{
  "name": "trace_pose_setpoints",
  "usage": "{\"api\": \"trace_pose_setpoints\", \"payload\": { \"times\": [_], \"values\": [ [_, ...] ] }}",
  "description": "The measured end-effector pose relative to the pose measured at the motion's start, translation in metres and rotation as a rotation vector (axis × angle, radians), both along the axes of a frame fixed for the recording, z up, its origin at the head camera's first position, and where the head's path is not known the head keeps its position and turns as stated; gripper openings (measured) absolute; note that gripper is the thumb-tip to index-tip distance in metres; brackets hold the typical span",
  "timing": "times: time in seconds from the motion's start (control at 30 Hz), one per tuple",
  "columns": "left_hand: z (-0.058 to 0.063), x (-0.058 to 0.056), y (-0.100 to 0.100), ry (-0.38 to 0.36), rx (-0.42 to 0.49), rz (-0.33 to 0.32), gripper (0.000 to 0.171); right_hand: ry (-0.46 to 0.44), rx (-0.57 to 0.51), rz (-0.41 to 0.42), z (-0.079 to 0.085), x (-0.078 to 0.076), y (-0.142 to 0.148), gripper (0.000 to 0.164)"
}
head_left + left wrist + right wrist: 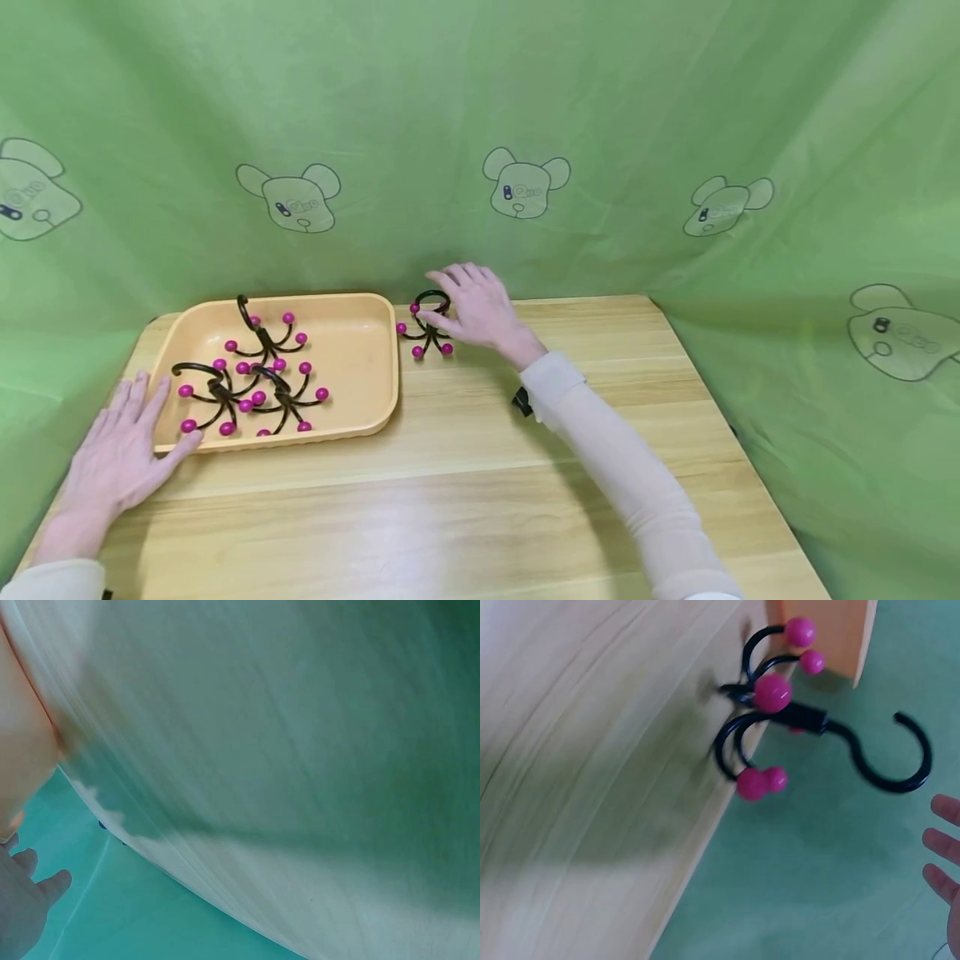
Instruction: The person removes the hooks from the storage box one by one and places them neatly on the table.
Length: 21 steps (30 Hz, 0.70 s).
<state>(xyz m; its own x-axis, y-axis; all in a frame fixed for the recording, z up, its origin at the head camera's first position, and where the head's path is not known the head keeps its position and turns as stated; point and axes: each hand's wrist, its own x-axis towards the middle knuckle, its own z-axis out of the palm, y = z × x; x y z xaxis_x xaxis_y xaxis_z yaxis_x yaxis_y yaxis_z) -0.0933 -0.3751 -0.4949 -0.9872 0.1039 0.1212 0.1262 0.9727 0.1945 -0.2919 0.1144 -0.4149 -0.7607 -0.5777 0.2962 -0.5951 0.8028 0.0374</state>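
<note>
My left hand (120,454) lies with straight, spread fingers against the near left corner of an orange plastic tray (365,358), the thumb at its front rim. Several black multi-arm hanging hooks (285,398) with pink ball tips sit in the tray. One more such hook (431,332) stands on the table just right of the tray, its curved top upward. My right hand (482,310) is held beside that top with fingers extended. In the right wrist view, a gap shows between the fingers (943,844) and the hook's curve (907,784).
The wooden table (465,517) ends at the back along a green curtain (420,108) printed with bear faces, which also hangs at both sides. A small black object (522,402) shows at the right wrist. The left wrist view holds mostly tabletop (225,735).
</note>
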Motion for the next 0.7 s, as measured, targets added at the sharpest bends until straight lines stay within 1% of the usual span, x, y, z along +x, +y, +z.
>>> {"api": "trace_pose_setpoints", "payload": {
  "times": [0.2, 0.37, 0.5, 0.7],
  "values": [
    [0.000, 0.000, 0.000, 0.003, -0.001, 0.002, 0.097, 0.033, 0.002, 0.044, 0.007, 0.016, -0.015, 0.077],
    [-0.001, 0.000, 0.001, 0.006, 0.003, 0.003, 0.098, 0.071, -0.009, 0.088, 0.010, 0.029, -0.028, 0.077],
    [-0.002, 0.000, 0.000, 0.009, 0.004, 0.000, 0.098, 0.110, -0.018, 0.122, 0.008, 0.040, -0.040, 0.076],
    [-0.003, 0.002, 0.000, 0.015, 0.012, -0.002, 0.098, 0.194, -0.037, 0.183, 0.000, 0.054, -0.058, 0.076]
  ]
}}
